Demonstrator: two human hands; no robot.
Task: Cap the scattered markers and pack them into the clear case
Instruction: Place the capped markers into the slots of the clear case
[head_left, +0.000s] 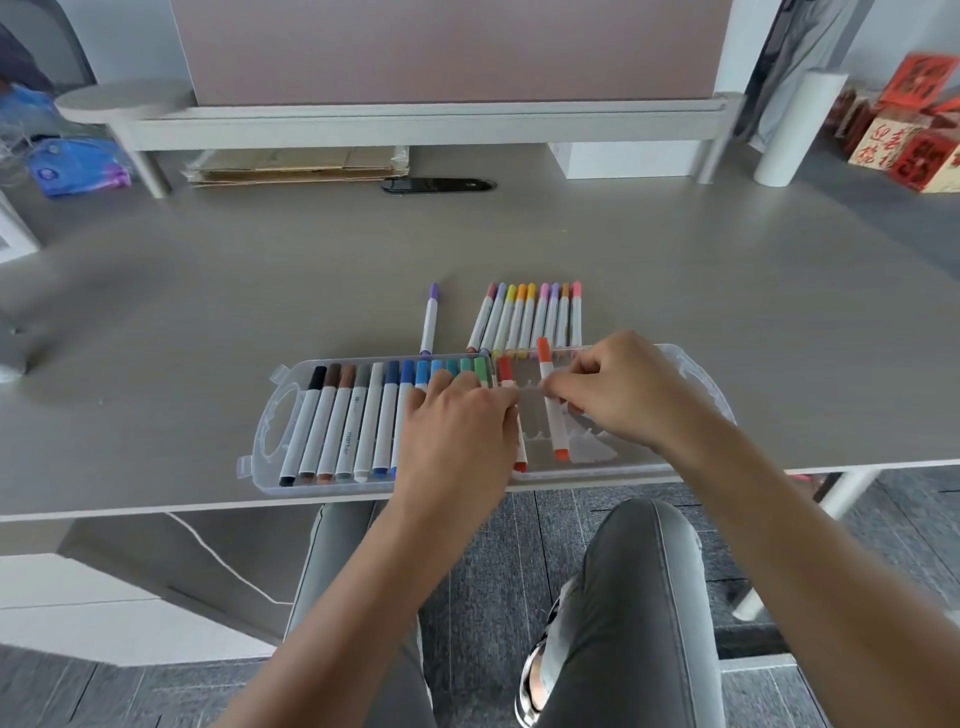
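Note:
A clear plastic case (696, 379) lies open at the desk's front edge. Several capped markers (358, 421), black through blue and green, fill its left half. My left hand (457, 431) rests flat on the blue and green ones, its fingertips touching a red marker (506, 371). My right hand (623, 389) pinches an orange marker (551, 410) that stands slanted over the case's bare right half. Behind the case a row of capped pastel markers (530, 317) lies on the desk, and a single purple marker (429, 319) lies left of it.
A grey desk (208, 322) carries a raised shelf (415, 117) at the back with flat cardboard (296, 163) under it. Blue packets (72, 166) lie at far left, red boxes (914, 135) at far right. My knees show below the desk edge.

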